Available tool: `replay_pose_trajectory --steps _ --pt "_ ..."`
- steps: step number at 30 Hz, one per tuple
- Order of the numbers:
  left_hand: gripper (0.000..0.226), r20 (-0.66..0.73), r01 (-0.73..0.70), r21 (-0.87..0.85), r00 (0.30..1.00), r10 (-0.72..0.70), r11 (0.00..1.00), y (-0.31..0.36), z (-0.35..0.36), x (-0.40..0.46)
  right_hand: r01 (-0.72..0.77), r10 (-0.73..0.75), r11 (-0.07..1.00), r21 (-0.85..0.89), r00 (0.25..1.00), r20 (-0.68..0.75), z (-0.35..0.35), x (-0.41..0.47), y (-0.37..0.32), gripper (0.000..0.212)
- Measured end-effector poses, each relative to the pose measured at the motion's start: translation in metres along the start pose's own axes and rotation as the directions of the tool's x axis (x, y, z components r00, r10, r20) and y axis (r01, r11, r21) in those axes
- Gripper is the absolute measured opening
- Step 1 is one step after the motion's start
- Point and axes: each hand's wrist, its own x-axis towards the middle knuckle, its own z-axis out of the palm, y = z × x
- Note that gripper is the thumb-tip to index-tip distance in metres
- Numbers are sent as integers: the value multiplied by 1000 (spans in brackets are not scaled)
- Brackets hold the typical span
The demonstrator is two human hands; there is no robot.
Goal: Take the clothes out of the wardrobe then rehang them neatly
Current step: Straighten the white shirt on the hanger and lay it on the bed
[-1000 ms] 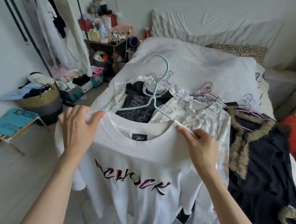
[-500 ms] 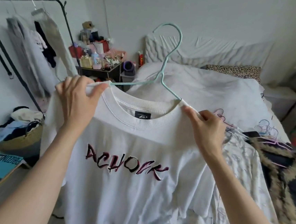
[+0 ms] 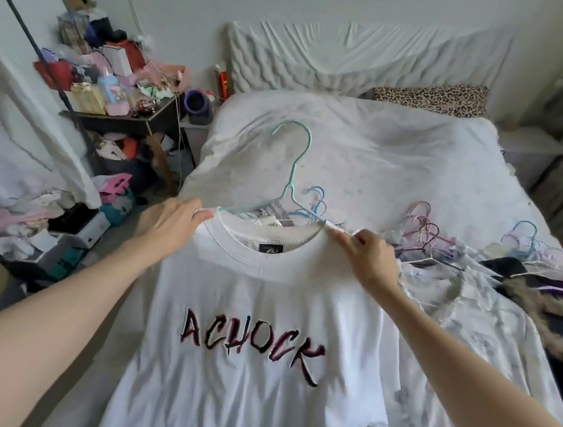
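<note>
I've got the white t-shirt (image 3: 256, 314) pinched at both shoulders, left hand (image 3: 169, 223) & right hand (image 3: 369, 256), on its green hanger (image 3: 292, 180), lowered since half a sec ago over the bed (image 3: 365, 145), so it's prob ready for the rack.

hands (image 3: 270, 243) holding white T-shirt (image 3: 256, 314), teal hanger (image 3: 292, 180)
</note>
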Motion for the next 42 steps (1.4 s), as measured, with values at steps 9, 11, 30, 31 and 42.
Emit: replay_pose_trajectory --steps 9,11,30,31,42 --pt "40 -132 -54 29 990 57 998 13 79 142 -137 136 991 -10 988 -78 65 143 23 48" --pt "39 -61 -56 38 996 59 998 7 125 153 -183 181 980 -74 983 -35 95 158 54 48" --pt "51 13 -202 -10 979 202 979 -29 298 93 20 -11 910 -413 1000 23 190 114 174 51" --pt "51 42 -221 -8 974 221 975 -30 298 76 45 -23 892 -449 998 53 188 97 175 55" --pt "61 208 -328 -240 902 378 914 32 234 -112 -85 121 899 -429 991 57 143 -119 137 56"
